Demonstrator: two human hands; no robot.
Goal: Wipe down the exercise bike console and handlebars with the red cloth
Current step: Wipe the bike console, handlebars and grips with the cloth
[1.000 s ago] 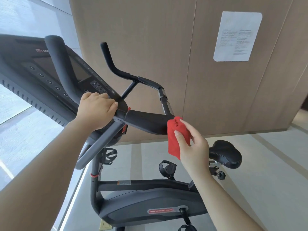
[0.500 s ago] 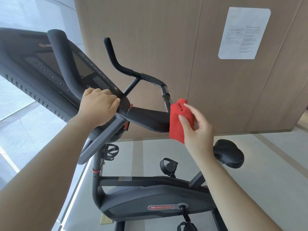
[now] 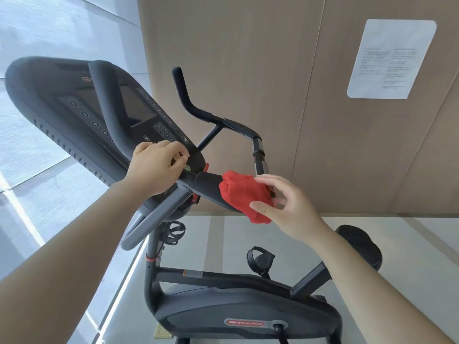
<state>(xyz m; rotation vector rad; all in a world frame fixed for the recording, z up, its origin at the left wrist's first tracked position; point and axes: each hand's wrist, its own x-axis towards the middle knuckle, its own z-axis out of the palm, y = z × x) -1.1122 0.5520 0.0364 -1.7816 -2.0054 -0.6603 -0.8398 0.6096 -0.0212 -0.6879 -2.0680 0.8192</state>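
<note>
The black exercise bike console (image 3: 74,105) with screen and buttons fills the upper left. Black handlebars (image 3: 198,112) curve up behind it, and a padded armrest bar (image 3: 206,184) runs right from the console's base. My left hand (image 3: 156,167) grips the bar at the lower edge of the console. The bunched red cloth (image 3: 241,192) lies pressed over the right end of the padded bar. My right hand (image 3: 285,207) holds it there with thumb and fingers around the cloth.
A tan panelled wall (image 3: 248,58) with a white paper notice (image 3: 390,58) stands behind the bike. Below are the bike's grey body (image 3: 236,311), a pedal (image 3: 259,261), a bottle cage (image 3: 175,232) and the black saddle (image 3: 360,247) on a pale floor.
My right hand has brought the red cloth from beside the upright handlebar post down and left onto the end of the padded bar. My left hand has stayed on the bar.
</note>
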